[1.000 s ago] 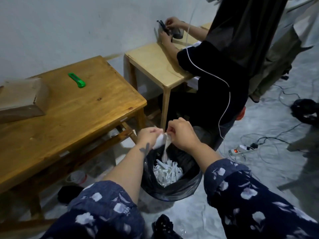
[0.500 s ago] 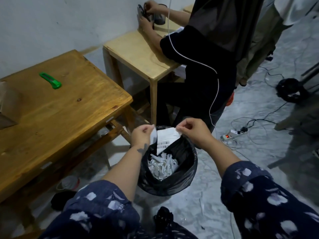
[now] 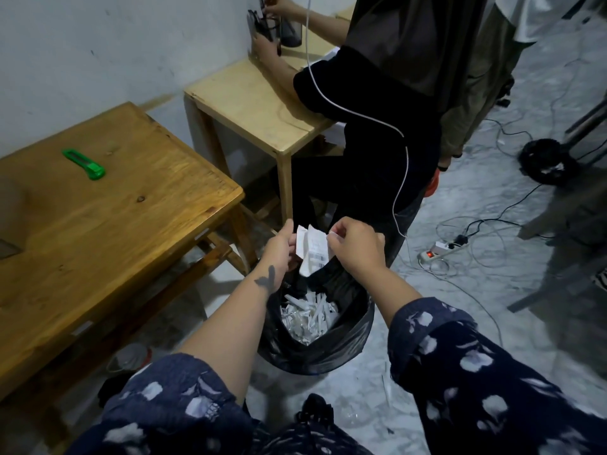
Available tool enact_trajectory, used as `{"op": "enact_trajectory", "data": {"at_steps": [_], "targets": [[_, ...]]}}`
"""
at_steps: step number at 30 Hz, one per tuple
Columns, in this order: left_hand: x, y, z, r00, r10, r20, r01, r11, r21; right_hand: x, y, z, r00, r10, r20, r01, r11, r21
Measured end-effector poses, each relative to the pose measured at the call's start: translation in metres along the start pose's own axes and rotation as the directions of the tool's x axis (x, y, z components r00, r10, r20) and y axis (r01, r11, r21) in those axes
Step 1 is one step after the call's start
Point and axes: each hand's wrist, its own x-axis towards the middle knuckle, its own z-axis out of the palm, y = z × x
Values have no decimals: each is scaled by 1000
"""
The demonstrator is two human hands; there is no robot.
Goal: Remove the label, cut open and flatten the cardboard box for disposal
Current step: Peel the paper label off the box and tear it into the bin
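A white label [image 3: 312, 252] with a barcode hangs creased between my two hands, just above a black bin bag [image 3: 356, 339]. My left hand [image 3: 279, 249] grips its left edge and my right hand [image 3: 358, 247] pinches its top right corner. White paper scraps [image 3: 308, 318] lie inside the bag. A green box cutter [image 3: 84, 164] rests on the brown wooden table [image 3: 115, 224] to the left. Only a blurred corner of the cardboard box [image 3: 8, 208] shows at the table's left edge.
A person in black sits at a lighter wooden table [image 3: 249, 106] right behind the bin. A power strip [image 3: 440, 249] and loose cables lie on the floor to the right. Another dark bin [image 3: 545, 160] stands further right. A container [image 3: 129, 357] sits under the brown table.
The label went from bunched to spread open, and now my hands have come closer so it folds and creases. The view has swung right, pushing the box almost out of sight.
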Motion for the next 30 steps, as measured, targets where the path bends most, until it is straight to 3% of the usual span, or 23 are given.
{"op": "enact_trajectory", "data": {"at_steps": [5,8,12,16,20,30], "targets": [[-4,2,-4,987,157,32,-160,958,238,1,0,-3,998,-57,26,59,996,-74],[-4,-2,-6,979,203,-16,-194,952,236,3,-1,-1,995,44,89,-56,989,138],[-3,-1,-7,981,158,-116,-147,984,101,1,2,-5,982,143,122,-176,930,322],[-3,3,0,988,83,-133,-96,991,-95,-5,-5,-5,889,198,414,-393,793,465],[-5,8,7,996,24,-89,-42,979,-200,-3,-12,-4,899,205,387,-405,724,558],[-4,12,0,996,83,-39,-81,995,62,1,-16,-9,950,170,261,-281,830,482]]}}
